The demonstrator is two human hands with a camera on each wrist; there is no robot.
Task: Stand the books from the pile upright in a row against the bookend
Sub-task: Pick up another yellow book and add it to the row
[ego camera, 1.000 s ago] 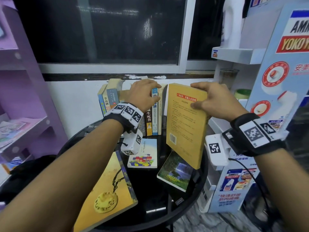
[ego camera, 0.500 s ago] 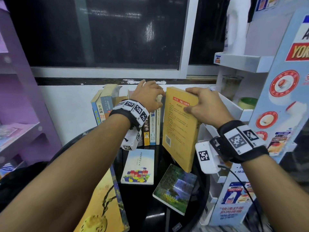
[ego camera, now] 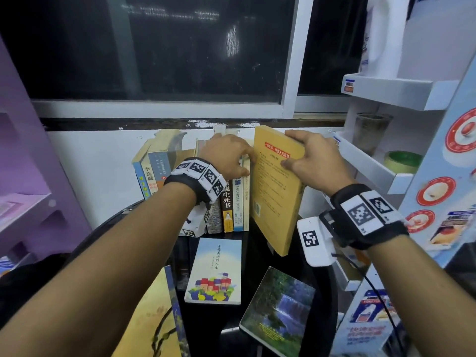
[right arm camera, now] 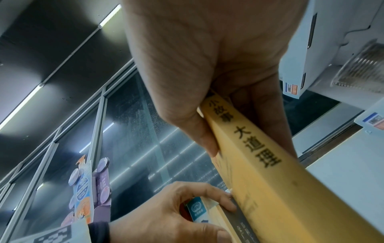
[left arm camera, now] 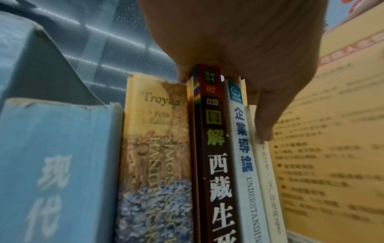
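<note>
Gripping yellow book (ego camera: 277,202), R fingers (ego camera: 293,164) now nearer row (ego camera: 238,202); L fingers (ego camera: 242,153) clasping row's tops.

Glossy black table (ego camera: 201,331), matt yellow paper book (ego camera: 277,197), worn, frayed paperback spine (left arm camera: 153,148)

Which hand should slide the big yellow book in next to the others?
The right hand. It grips the yellow book by its top edge, tilted beside the row's right end. The left hand holds the tops of the standing books to steady them.
</note>
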